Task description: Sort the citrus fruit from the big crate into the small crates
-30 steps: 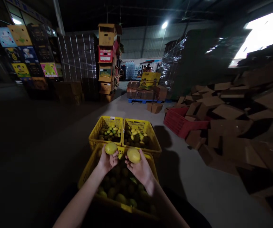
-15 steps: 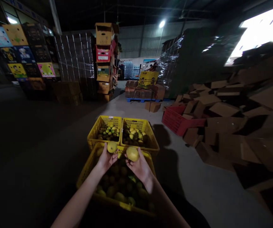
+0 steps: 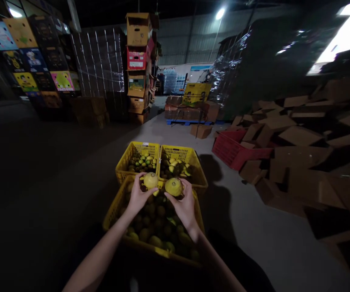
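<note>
My left hand [image 3: 138, 194] is closed round a pale yellow lemon [image 3: 151, 180]. A second, greener lemon [image 3: 173, 187] sits in the curled fingers of my right hand [image 3: 184, 202], its round end mark facing me. Both hands are held side by side, a small gap between the fruits, above the far part of a yellow crate [image 3: 109, 211]. Many shaded green and yellow lemons [image 3: 155, 241] fill that near crate. Beyond it, two more yellow crates stand side by side: the left crate [image 3: 122, 166] holds small greenish fruit, the right crate [image 3: 199, 174] yellower fruit.
A red crate [image 3: 230, 150] lies among heaped cardboard boxes [image 3: 299, 162] on the right. Stacked cartons [image 3: 137, 61] and a wrapped pallet load [image 3: 98, 73] stand behind. A blue pallet [image 3: 187, 121] carries more boxes. Grey floor [image 3: 248, 227] shows right of the crates.
Both lemons have been turned in my hands, and my fingers now reach over their far sides. The hands are slightly higher and closer together. The view has shifted a little.
</note>
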{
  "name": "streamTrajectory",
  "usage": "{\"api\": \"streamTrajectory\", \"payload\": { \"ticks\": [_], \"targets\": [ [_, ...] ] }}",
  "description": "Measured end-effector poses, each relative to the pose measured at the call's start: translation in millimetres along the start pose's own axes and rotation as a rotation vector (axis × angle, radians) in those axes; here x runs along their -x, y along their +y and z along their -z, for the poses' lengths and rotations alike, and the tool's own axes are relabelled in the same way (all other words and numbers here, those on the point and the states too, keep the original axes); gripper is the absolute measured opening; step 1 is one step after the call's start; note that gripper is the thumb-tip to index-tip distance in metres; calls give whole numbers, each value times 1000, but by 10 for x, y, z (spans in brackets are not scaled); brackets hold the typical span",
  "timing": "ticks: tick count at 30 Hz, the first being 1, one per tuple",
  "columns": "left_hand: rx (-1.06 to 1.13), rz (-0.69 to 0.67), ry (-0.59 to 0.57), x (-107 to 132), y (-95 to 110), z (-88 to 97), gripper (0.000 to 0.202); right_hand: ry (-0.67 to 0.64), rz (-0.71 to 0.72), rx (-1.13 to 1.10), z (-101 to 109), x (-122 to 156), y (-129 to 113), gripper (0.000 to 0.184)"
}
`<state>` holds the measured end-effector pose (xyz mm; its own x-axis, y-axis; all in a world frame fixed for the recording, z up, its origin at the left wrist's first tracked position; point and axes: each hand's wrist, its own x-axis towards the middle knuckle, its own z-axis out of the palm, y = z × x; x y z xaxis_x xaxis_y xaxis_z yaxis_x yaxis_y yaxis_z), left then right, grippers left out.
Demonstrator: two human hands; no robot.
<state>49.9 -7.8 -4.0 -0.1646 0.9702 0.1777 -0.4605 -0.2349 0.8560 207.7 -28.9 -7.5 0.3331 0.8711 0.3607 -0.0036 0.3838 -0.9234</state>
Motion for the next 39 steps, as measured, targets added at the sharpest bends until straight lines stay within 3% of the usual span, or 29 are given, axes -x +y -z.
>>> {"api": "streamTrajectory", "payload": {
  "ticks": [3, 6, 9, 15, 18, 23, 29, 34, 39],
  "targets": [
    [15, 24, -66, 22, 29, -15, 58, -25, 26, 78, 22, -1, -11, 57],
    [78, 105, -87, 21, 52, 5, 55, -47, -57, 44, 35, -30, -50, 62],
    [177, 260, -147, 11, 82, 66, 45, -120, -230, -163, 44, -53, -100, 63],
    [420, 463, -164, -29, 116, 161, 41, -239, -475, -579, 71, -69, -74, 32],
    [493, 531, -178, -56, 118, 169, 41, -273, -539, -642, 77, -94, -57, 23],
    [554, 592, -153, -72, 125, 167, 44, -351, -645, -717, 77, -114, -164, 24],
    [551, 616, -147, -65, 112, 181, 48, -313, -743, -809, 71, -91, -237, 30],
    [535, 614, -114, -82, 134, 192, 45, -327, -723, -789, 92, -67, -158, 32],
    [410, 615, -89, -107, 98, 233, 37, -187, -812, -789, 112, -86, -112, 34]
  ]
}}
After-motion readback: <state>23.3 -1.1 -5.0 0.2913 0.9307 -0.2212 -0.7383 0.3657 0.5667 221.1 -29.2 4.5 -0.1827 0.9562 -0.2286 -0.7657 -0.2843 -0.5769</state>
